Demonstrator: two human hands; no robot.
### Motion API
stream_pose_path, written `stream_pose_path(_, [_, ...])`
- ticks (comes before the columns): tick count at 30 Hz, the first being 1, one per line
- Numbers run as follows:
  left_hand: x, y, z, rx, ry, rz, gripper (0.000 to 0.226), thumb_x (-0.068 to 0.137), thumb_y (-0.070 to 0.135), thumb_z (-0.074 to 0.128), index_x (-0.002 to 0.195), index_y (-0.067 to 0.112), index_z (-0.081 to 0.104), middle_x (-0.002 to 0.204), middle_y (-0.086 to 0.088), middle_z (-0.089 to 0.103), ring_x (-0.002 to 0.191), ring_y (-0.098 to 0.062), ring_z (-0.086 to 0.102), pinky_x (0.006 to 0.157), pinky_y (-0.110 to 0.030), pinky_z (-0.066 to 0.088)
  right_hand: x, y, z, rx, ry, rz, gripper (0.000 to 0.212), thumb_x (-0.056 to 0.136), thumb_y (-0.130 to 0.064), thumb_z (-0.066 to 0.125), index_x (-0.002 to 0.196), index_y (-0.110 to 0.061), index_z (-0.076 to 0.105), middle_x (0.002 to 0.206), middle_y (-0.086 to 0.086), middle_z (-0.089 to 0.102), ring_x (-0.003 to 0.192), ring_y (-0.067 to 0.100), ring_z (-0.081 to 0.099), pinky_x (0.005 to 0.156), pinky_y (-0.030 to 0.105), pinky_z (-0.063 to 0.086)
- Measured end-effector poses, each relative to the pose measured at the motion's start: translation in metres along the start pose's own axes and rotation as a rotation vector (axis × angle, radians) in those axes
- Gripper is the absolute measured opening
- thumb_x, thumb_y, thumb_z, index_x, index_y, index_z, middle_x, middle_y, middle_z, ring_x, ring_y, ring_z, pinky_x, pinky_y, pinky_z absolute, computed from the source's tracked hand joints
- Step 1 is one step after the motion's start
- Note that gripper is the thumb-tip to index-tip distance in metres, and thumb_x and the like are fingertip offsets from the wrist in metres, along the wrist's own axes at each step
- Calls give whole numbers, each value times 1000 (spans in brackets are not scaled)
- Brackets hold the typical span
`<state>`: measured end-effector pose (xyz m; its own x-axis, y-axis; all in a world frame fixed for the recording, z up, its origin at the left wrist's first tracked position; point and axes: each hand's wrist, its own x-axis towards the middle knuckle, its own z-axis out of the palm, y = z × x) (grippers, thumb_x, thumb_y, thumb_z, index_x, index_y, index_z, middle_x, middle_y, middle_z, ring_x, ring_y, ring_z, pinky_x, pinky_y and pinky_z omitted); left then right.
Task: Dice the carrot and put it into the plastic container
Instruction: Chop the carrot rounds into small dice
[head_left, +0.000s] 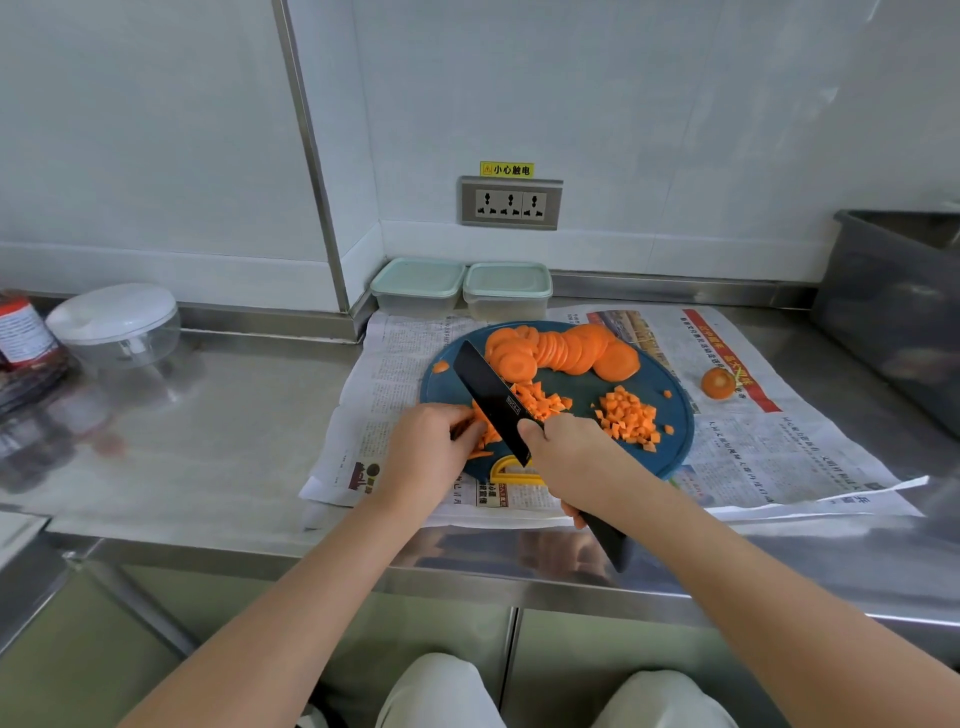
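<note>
Behind board (587, 397), two lidded containers (418, 286)

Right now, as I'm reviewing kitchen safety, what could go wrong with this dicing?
The left hand pinches orange carrot strips right beside the black-bladed knife that the right hand grips; a slip could nick fingers.
The round dark blue cutting board lies on spread newspaper and might slide under pressure.
The pile of orange carrot cubes sits near the board's right rim and could scatter.

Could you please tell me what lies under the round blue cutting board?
Newspaper spread on the steel counter shows all around the cutting board; whatever lies directly beneath the board is covered and cannot be seen.
</note>
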<state>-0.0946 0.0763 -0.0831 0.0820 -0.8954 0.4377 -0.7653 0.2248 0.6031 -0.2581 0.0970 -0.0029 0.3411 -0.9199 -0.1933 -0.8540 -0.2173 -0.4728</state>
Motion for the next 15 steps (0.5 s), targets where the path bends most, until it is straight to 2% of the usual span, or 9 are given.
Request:
stream_pose_path(5, [1, -6, 2, 29, -11, 69, 23, 90, 25, 61, 72, 15, 71, 67, 2, 66, 63, -10, 58, 55, -28, 42, 3, -7, 2, -193, -2, -65, 39, 104, -15, 24, 65, -17, 25, 65, 1, 33, 54, 10, 30, 53, 19, 30])
stream_pose_path(7, [3, -8, 4, 68, 3, 93, 27, 90, 28, 57, 74, 13, 72, 69, 0, 67, 66, -13, 58, 56, -25, 36, 6, -9, 4, -262, -5, -84, 35, 104, -12, 26, 70, -14, 33, 67, 1, 32, 56, 12, 34, 51, 20, 28])
stream_pose_path(9, [4, -9, 7, 94, 11, 109, 31, 88, 29, 52, 75, 11, 72, 69, -3, 67, 68, -18, 57, 57, -26, 36, 13, -8, 10, -303, 14, -74, 26, 103, -9, 23, 98, -5, 49, 75, 5, 38, 73, 19, 46, 47, 23, 23])
stream_pose_path(10, [4, -10, 8, 107, 11, 115, 30, 88, 28, 51, 76, 9, 73, 70, -4, 67, 69, -19, 58, 58, -27, 37, 14, -9, 12, -322, 15, -65, 28, 103, -8, 21, 111, -3, 48, 79, 8, 39, 82, 22, 50, 46, 23, 20])
stream_pose_path(11, [4, -10, 9, 120, 14, 119, 28, 88, 25, 53, 77, 8, 73, 70, -5, 67, 69, -21, 58, 58, -27, 37, 17, -8, 14, -344, 20, -76, 29, 103, -8, 21, 111, -3, 48, 77, 8, 37, 83, 22, 50, 46, 24, 20])
stream_pose_path(13, [5, -9, 8, 135, 34, 131, 24, 87, 20, 56, 75, 7, 72, 67, -7, 65, 67, -22, 59, 57, -25, 35, 19, -8, 15, -378, 8, -112, 26, 103, -11, 27, 84, -11, 46, 68, 3, 31, 69, 17, 47, 48, 23, 26])
stream_pose_path(14, [5, -9, 9, 141, 45, 142, 23, 86, 17, 57, 73, 6, 72, 65, -7, 64, 65, -22, 59, 56, -25, 35, 19, -9, 15, -390, -12, -123, 26, 102, -12, 30, 79, -14, 41, 66, 1, 30, 66, 18, 47, 50, 25, 30])
stream_pose_path(15, [5, -9, 8, 150, 54, 153, 23, 85, 16, 57, 71, 5, 71, 63, -7, 63, 63, -23, 59, 55, -24, 34, 22, -9, 15, -382, -8, -141, 21, 101, -12, 33, 81, -14, 40, 65, -1, 30, 72, 23, 52, 53, 28, 34])
